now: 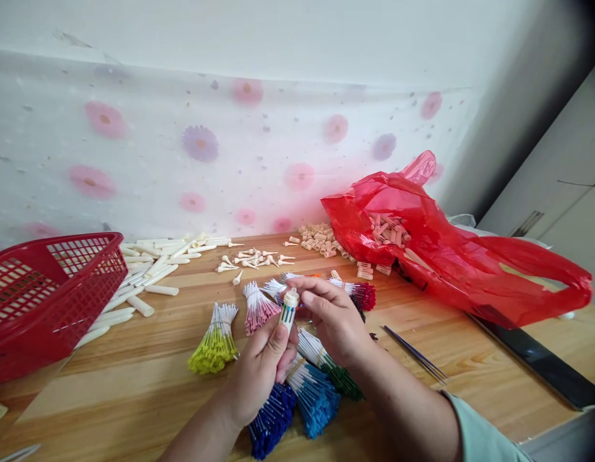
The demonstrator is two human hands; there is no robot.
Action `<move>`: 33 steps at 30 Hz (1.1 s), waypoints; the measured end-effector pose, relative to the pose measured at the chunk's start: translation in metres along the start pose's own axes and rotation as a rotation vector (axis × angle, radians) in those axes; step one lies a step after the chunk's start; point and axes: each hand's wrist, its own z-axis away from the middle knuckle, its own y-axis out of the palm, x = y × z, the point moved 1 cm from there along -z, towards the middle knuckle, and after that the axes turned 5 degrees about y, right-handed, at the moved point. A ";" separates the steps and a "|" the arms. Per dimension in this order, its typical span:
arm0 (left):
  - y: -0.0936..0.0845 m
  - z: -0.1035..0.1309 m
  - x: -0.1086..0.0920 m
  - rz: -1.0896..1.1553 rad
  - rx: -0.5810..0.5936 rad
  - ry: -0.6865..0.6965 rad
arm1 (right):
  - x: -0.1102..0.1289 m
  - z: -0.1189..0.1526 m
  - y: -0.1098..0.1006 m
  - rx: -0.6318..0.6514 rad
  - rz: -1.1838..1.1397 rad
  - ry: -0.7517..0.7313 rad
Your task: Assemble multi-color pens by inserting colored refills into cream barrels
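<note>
My left hand (266,353) grips a short cream multicolour pen barrel (288,310), its coloured sliders showing in the side slots. My right hand (333,314) is beside the barrel's top end, fingers bent and slightly apart, with nothing visible between them; I cannot tell whether they touch it. Around and under my hands lie banded bundles of thin white pen refills with coloured ends: yellow refills (215,340), pink refills (259,308), dark blue refills (273,417), light blue refills (314,394), green refills (343,378) and red refills (362,294).
A red basket (86,273) stands left, beside white pen tubes (163,290). Small cream plunger-like parts (259,258) and slotted pieces (321,237) lie at the back. A red plastic bag (451,256) holds more pieces. Tweezers (415,354) and a black phone-like slab (542,366) lie right.
</note>
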 end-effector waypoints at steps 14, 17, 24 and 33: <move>0.009 -0.004 0.002 0.316 -0.120 -0.148 | -0.007 -0.001 0.003 0.166 0.002 0.094; 0.009 -0.003 0.000 0.365 -0.105 -0.188 | 0.000 0.003 -0.001 0.192 0.352 -0.122; 0.006 0.000 -0.006 0.452 -0.028 -0.241 | -0.002 0.007 0.000 0.157 0.299 -0.164; 0.005 0.002 -0.004 0.461 -0.029 -0.271 | 0.004 0.003 -0.005 0.165 0.466 -0.190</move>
